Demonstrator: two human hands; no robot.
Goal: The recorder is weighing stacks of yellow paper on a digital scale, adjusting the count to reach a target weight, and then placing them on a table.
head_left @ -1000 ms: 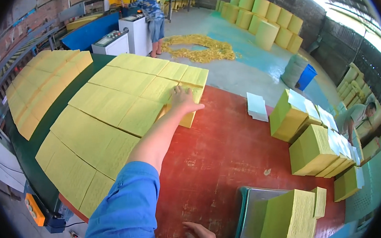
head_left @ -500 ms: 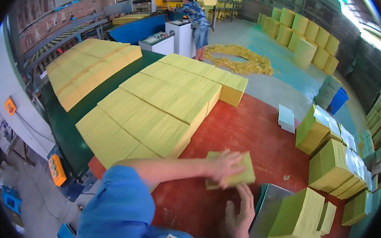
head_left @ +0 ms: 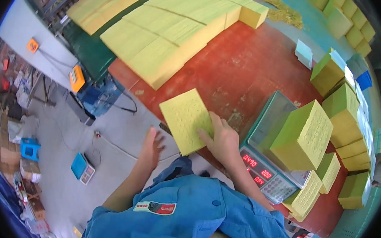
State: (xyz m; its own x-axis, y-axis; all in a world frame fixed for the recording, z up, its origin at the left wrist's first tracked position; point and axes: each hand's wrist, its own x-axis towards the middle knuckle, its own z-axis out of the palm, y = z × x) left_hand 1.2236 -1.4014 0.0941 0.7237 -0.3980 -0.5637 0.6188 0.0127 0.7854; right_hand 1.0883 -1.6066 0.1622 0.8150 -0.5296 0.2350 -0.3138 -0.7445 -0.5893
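Observation:
In my right hand [head_left: 224, 141] I grip a yellow paper stack [head_left: 184, 119] by its right edge, thumb across its dimpled face. The stack is tilted up near the front edge of the red table [head_left: 223, 76]. My left hand [head_left: 151, 149] is off to the left of the stack, fingers apart and holding nothing. Right of my right forearm stands a digital scale [head_left: 266, 171] with a lit red display. A thicker yellow paper block [head_left: 303, 134] rests on its metal pan.
Many yellow stacks [head_left: 169, 24] lie in rows across the table's far side. Wrapped yellow bundles [head_left: 342, 113] line its right edge, with a pale packet [head_left: 303, 53] nearby. On the floor at left are a second scale [head_left: 82, 167], a blue stool [head_left: 30, 149] and a cable [head_left: 126, 153].
My left hand has come off the yellow paper stack and moved left. My right hand now holds the stack, lifted and tilted toward me. The view has tipped downward.

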